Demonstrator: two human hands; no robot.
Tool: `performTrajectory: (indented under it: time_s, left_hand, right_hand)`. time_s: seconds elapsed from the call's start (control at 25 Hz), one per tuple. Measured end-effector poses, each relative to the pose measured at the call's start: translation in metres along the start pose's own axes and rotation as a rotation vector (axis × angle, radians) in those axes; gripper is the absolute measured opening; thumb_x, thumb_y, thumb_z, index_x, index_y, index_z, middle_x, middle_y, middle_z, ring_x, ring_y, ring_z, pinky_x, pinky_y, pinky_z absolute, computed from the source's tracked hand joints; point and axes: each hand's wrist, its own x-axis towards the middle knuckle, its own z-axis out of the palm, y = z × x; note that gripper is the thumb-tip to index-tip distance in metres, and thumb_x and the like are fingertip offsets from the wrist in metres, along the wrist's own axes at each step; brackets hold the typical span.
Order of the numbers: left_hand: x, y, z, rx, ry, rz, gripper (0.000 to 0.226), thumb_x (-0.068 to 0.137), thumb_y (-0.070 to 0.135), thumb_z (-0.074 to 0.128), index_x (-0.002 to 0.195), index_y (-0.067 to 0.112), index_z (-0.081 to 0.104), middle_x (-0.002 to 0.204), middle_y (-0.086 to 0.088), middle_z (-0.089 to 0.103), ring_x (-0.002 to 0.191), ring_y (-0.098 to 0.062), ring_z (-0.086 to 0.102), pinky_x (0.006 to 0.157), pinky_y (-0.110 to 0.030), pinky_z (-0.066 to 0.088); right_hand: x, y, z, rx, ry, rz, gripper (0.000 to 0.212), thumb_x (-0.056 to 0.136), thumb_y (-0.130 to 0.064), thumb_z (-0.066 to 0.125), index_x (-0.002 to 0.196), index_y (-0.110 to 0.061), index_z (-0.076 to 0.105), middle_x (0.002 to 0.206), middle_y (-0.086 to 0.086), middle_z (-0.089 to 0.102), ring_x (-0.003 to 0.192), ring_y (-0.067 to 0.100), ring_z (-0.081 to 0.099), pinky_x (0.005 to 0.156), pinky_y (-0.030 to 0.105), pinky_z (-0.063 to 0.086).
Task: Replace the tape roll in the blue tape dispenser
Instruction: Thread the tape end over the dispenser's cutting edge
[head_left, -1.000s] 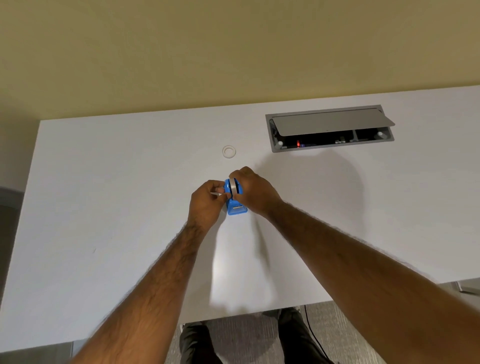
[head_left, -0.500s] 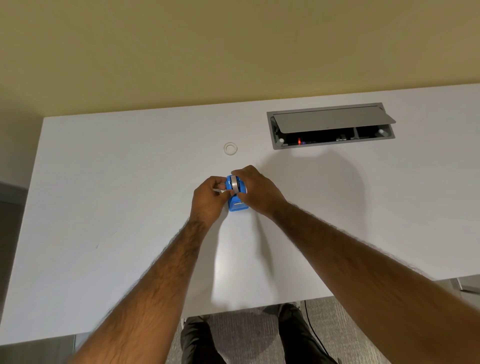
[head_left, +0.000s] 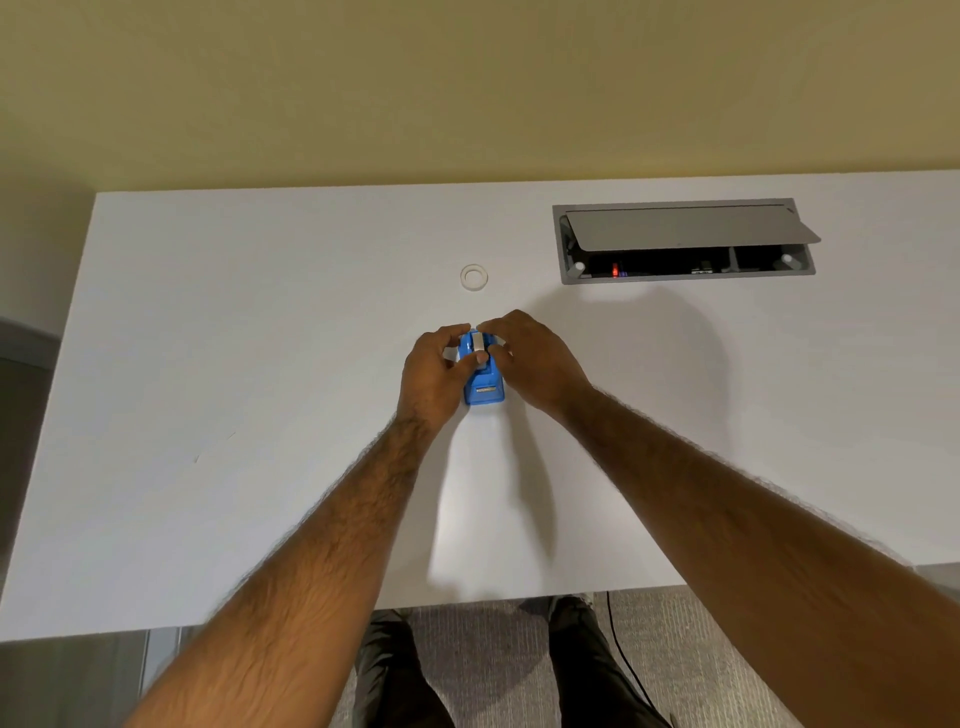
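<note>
Scene: white laminate desk (head_left: 260, 415) seen from above; small blue plastic tape dispenser (head_left: 484, 391) stood near the desk's middle, cutter end toward the person.
Tape roll: a whitish translucent roll of tape (head_left: 476, 347) is seen edge-on, seated in the dispenser's cradle at the far end.
Left hand: left hand (head_left: 431, 376) is closed on the dispenser's left flank; its thumb is laid across the top of the roll.
Right hand: right hand (head_left: 535, 361) is cupped against the right flank, fingertips curled over the far end above the roll. Both hands are together, clamped on the dispenser from either side.
Spare ring: a small white ring (head_left: 474, 278), judged to be an empty tape core, is lain flat on the desk, well apart from the hands and beyond them.
Other: grey recessed cable box with its lid propped open (head_left: 685, 241) is set into the desk at far right; not involved.
Step in hand: the new roll is judged as being pressed home on its hub; whether the hub is fully clicked in cannot be told.
Next move: the tape's free end must be found, peeled and drawn forward to the cutter blade while the body is steadied. The loose end is not visible here.
</note>
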Motion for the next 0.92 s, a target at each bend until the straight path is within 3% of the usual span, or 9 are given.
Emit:
performTrajectory:
  time_s: [0.16,0.4,0.6,0.8,0.92]
  left_hand:
    - [0.001,-0.004,0.001,-0.004,-0.013,0.016,0.046,0.086,0.026,0.077,0.130,0.018,0.064,0.117,0.002,0.062,0.108,-0.016,0.060,0.091,-0.026,0.051]
    - [0.002,-0.007,0.002,0.011,0.000,0.048,0.044,0.085,0.025,0.078,0.127,0.021,0.067,0.117,0.003,0.065,0.105,-0.012,0.058,0.085,-0.020,0.049]
    - [0.001,-0.008,0.002,0.046,-0.015,0.050,0.045,0.085,0.027,0.077,0.128,0.022,0.065,0.118,0.002,0.064,0.107,-0.016,0.059,0.094,-0.035,0.053]
    - [0.001,-0.008,0.002,0.036,-0.034,0.030,0.051,0.085,0.029,0.077,0.133,0.021,0.061,0.124,-0.001,0.062,0.113,-0.018,0.059,0.095,-0.033,0.052]
    - [0.004,-0.005,0.000,0.045,-0.051,0.048,0.047,0.085,0.029,0.076,0.131,0.021,0.064,0.124,-0.001,0.065,0.116,-0.017,0.058,0.100,-0.040,0.051]
  right_hand:
    - [0.004,0.000,0.003,0.001,0.015,-0.009,0.029,0.097,-0.019,0.046,0.120,-0.015,0.063,0.116,0.009,0.062,0.098,0.021,0.062,0.084,0.024,0.046]
    - [0.014,-0.001,0.005,-0.007,0.018,0.013,0.028,0.097,-0.027,0.049,0.116,-0.014,0.065,0.114,0.009,0.063,0.097,0.019,0.062,0.084,0.023,0.045]
    - [0.022,-0.003,0.008,-0.023,0.012,0.008,0.027,0.097,-0.023,0.050,0.113,-0.010,0.068,0.109,0.011,0.064,0.094,0.020,0.063,0.082,0.023,0.047]
    - [0.013,0.001,0.013,-0.007,0.062,0.004,0.023,0.094,-0.023,0.051,0.105,-0.012,0.068,0.105,0.008,0.064,0.085,0.016,0.061,0.075,0.023,0.048]
    - [0.009,0.004,0.017,0.024,0.095,0.010,0.020,0.093,-0.025,0.051,0.103,-0.014,0.066,0.104,0.004,0.063,0.086,0.014,0.060,0.075,0.023,0.047]
